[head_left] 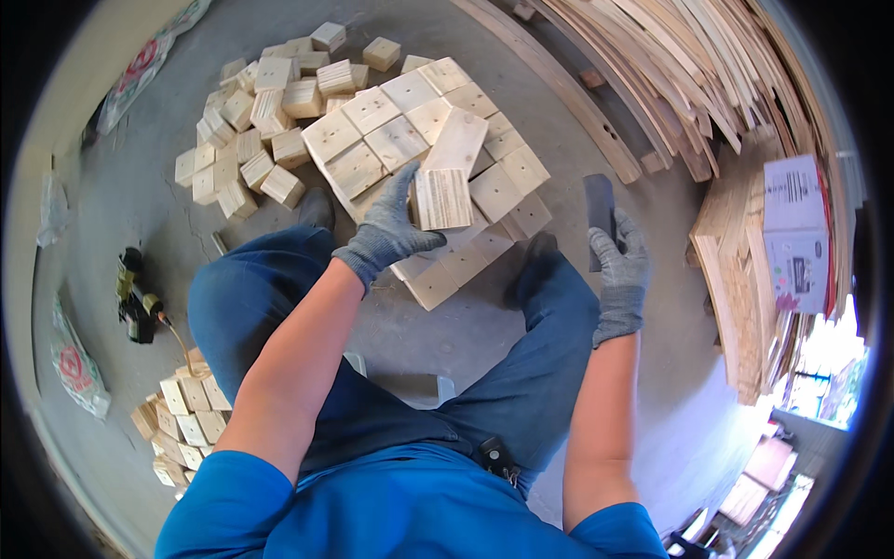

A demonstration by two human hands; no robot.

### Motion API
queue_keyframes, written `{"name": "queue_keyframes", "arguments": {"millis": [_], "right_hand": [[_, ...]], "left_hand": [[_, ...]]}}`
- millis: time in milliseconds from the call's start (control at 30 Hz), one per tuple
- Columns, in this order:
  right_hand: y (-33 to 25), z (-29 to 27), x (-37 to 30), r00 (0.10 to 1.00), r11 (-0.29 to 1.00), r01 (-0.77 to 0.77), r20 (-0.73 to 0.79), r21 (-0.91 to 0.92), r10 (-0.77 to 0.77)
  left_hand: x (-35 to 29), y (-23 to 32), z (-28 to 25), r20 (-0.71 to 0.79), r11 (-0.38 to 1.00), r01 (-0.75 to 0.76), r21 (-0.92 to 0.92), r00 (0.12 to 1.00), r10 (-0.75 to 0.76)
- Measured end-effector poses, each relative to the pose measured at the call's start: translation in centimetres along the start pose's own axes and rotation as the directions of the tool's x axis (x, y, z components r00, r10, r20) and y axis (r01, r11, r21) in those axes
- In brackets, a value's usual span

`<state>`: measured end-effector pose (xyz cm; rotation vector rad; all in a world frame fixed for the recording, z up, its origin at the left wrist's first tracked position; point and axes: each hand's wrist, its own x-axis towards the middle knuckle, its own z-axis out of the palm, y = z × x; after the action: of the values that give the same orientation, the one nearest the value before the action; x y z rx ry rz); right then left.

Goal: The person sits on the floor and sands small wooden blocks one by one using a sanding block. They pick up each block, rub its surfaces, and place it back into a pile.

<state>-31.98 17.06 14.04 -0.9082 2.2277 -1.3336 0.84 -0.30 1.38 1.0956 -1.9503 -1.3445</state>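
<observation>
My left hand (386, 224), in a grey knit glove, grips a pale wooden block (443, 199) by its left side, thumb below. The block's striped end grain faces me. It is over a stack of wooden blocks (396, 143) set close together in rows, many with small dark holes. Off to the right, my right hand (622, 256), also gloved, is closed round a dark grey flat strip (599, 200), apart from the stack. Whether the strip is sandpaper or something stiffer I cannot tell.
Loose wooden blocks (270, 112) lie heaped left of the stack. More blocks (193, 410) sit at lower left, near a black tool with a hose (137, 296). Long planks (643, 65) lie at far right; a white and purple carton (796, 233) stands on wood at right.
</observation>
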Motion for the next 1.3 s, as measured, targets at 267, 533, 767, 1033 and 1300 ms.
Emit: {"name": "queue_keyframes", "arguments": {"millis": [267,533,767,1033,1300], "right_hand": [[1.8,-0.3,-1.1,0.999,0.999,-0.026,-0.042,-0.03,0.025],[1.7,-1.0,-1.7,0.991,0.974,0.132,-0.005,-0.185,-0.135],[1.4,-0.8,-1.5,0.99,0.974,0.141,0.0,-0.179,-0.143],[2.0,-0.5,-1.4,0.993,0.983,0.119,0.004,-0.142,-0.12],[1.4,-0.1,-1.6,0.99,0.967,0.139,0.014,-0.213,-0.139]], "left_hand": [[1.3,4.8,-1.7,0.068,0.914,0.044,0.402,0.995,-0.077],[2.5,5.3,-0.9,0.016,0.889,-0.15,0.433,0.987,0.159],[4.7,2.9,-0.6,-0.076,0.855,-0.345,0.387,0.912,0.403],[2.2,2.2,-0.1,-0.029,0.844,-0.344,0.41,0.921,0.389],[-1.2,1.5,0.5,0.029,0.77,-0.466,0.436,0.863,0.505]]}}
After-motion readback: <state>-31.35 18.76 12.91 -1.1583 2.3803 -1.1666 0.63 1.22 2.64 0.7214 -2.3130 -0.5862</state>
